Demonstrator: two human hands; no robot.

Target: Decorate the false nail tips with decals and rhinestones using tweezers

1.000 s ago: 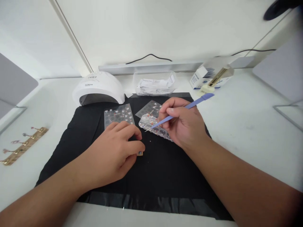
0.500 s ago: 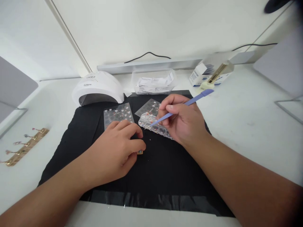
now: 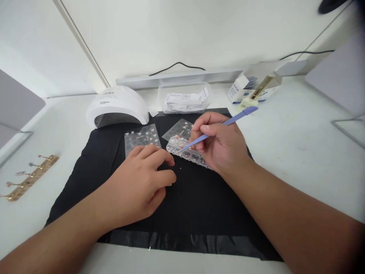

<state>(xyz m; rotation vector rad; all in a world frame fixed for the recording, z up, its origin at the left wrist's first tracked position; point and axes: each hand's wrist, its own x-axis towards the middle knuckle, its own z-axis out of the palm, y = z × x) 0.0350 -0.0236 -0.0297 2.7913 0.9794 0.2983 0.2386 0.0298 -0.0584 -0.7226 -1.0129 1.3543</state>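
My right hand [image 3: 221,142] grips a slim purple nail-art tool [image 3: 218,128] like a pen. Its thin pale tip points down at the near left end of a clear compartment case [image 3: 195,156] filled with tiny gems and beads. On the black mat, my left hand [image 3: 145,179] is curled with the fingertips close together. Those fingers close round something small that I cannot make out; only a yellowish edge shows below them. Partly behind the left hand lies a clear sticker sheet [image 3: 142,136], and another sticker sheet [image 3: 179,129] lies behind the case.
A white nail lamp [image 3: 118,106] stands at the back left of the black mat [image 3: 199,213]. Beyond the mat are a clear tub [image 3: 185,102] of paper packets, an opened box [image 3: 239,89] and a gold-capped bottle [image 3: 261,89]. A wooden holder [image 3: 32,178] with nail tips lies far left.
My left fingers have turned slightly, and the small wooden-looking piece under them is now mostly hidden. The tool's tip has moved slightly over the case.
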